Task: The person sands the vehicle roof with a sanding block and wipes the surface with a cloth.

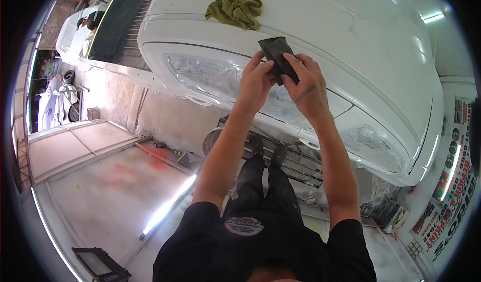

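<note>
Both hands are raised in front of the side of a white vehicle [320, 51], near its roof edge. Between them is a black sanding block [278, 49] with a dark sheet that looks like sandpaper against it. My left hand [256, 84] pinches its left edge, thumb on the near face. From the right, my right hand [306, 84] grips the block and sheet with bent fingers. An olive-green cloth [234, 6] lies crumpled on the white roof just beyond the hands. The hands partly cover the sheet's lower part.
Clear plastic film [205, 71] covers the vehicle's windows. Below me is a metal rack or bench [295, 167], with my feet by it. A lit tube lamp [168, 207] is at lower left, a dark-framed lamp [100, 264] near it. A printed banner [446, 182] hangs at right.
</note>
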The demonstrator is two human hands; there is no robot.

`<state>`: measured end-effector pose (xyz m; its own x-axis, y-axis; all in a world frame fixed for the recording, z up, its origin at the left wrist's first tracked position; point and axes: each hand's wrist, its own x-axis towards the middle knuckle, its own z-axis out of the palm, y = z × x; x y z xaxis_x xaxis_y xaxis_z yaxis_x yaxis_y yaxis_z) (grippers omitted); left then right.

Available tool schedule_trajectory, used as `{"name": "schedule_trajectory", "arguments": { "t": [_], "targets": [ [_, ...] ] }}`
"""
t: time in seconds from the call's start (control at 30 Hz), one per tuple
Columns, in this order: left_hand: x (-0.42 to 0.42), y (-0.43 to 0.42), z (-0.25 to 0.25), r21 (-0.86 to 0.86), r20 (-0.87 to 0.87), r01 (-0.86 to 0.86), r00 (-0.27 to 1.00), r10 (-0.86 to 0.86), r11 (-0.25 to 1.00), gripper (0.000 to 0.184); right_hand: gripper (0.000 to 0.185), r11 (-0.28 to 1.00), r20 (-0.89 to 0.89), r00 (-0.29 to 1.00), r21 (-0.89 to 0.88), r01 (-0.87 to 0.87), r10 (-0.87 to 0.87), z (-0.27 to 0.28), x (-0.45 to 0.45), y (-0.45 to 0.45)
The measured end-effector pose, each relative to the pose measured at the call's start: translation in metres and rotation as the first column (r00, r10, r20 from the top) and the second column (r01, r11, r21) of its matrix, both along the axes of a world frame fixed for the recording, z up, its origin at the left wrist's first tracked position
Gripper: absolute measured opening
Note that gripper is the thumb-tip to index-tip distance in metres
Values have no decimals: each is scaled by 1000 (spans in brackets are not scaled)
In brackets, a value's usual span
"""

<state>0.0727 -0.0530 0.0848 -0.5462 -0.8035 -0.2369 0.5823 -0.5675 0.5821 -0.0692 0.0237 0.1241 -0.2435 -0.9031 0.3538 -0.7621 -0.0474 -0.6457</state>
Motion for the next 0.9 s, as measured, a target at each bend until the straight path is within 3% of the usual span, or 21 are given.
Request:
{"name": "schedule_trajectory", "arguments": {
  "t": [0.17, 0.3, 0.43, 0.6, 0.8, 0.9],
  "targets": [
    [2, -4, -13, -74, 143, -112, 982, 121, 991, 35, 34, 997, 269, 962, -47, 66, -51, 17, -4, -1],
    [-6, 6, -8, -105, 73, -150, 985, 158, 983, 35, 33, 994, 595, 797, 94, 63, -107, 11, 10, -8],
    [-9, 14, -4, -68, 71, -135, 988, 139, 989, 40, 35, 994, 433, 899, -51, 97, -65, -13, 10, -17],
    [-13, 25, 1, -61, 88, -151, 984, 156, 987, 42, 45, 989, -3, 997, -124, 81, -82, -15, 16, -11],
    [-14, 32, 1, -36, 110, -154, 981, 157, 987, 48, 48, 997, -100, 994, -71, 43, -50, -19, 9, -9],
    [-9, 33, -1, -61, 75, -119, 990, 123, 991, 51, 46, 999, -56, 998, -35, 9, -11, -21, 10, -8]
  ]
}}
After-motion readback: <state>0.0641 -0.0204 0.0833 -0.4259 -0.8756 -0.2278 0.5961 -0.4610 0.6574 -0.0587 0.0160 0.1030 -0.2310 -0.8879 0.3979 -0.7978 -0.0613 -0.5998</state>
